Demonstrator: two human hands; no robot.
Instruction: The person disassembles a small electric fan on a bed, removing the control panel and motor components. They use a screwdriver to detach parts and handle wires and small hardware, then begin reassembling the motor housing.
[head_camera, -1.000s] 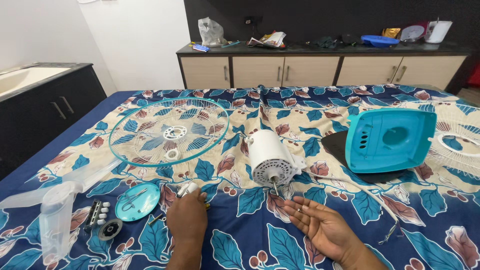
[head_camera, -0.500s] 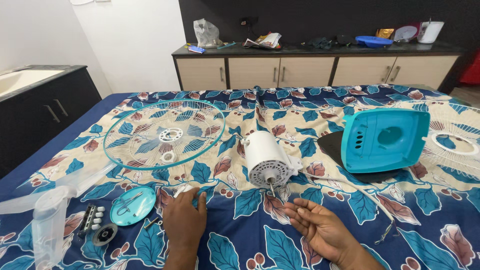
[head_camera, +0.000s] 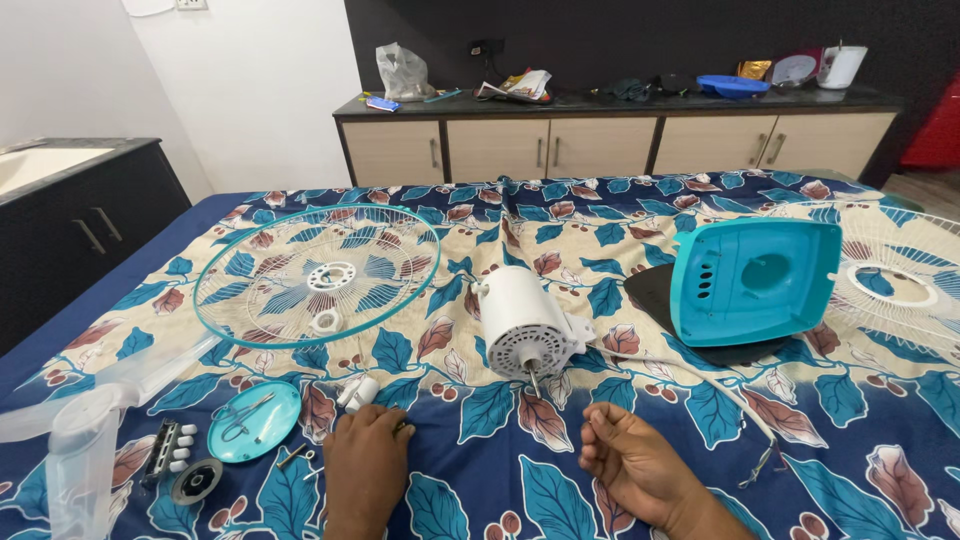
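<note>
Bed covered with a leaf-print bedsheet (head_camera: 480, 470), fan parts spread over it. Centre of frame: white fan motor (head_camera: 522, 330) lying on its side, long axis running from upper left to lower right, its thin metal shaft (head_camera: 534, 382) pointing down toward the lower edge of the frame, toward the person. Right hand (head_camera: 640, 465) at lower centre-right, resting on the sheet just below the shaft tip, fingers curled loosely inward, nothing seen in its grip. Left hand (head_camera: 368, 462) at lower centre-left, palm down, fingers bent over the sheet; a small white plastic piece (head_camera: 360, 392) lies at its fingertips, whether pinched or merely touched cannot be told. Left of that hand: round teal cap (head_camera: 254, 421) with small metal clips in it, a white push-button switch block (head_camera: 170, 450), a dark round knob (head_camera: 195, 481). Upper left: clear teal fan guard (head_camera: 240, 250) lying flat. Right of the motor: teal motor housing (head_camera: 755, 280) standing on a black base plate (head_camera: 655, 295), with a white wire guard (head_camera: 900, 290) at the right edge. A white cord (head_camera: 690, 375) trails from the motor toward lower right. Back wall: a long counter (head_camera: 620, 105) with clutter on top.
</note>
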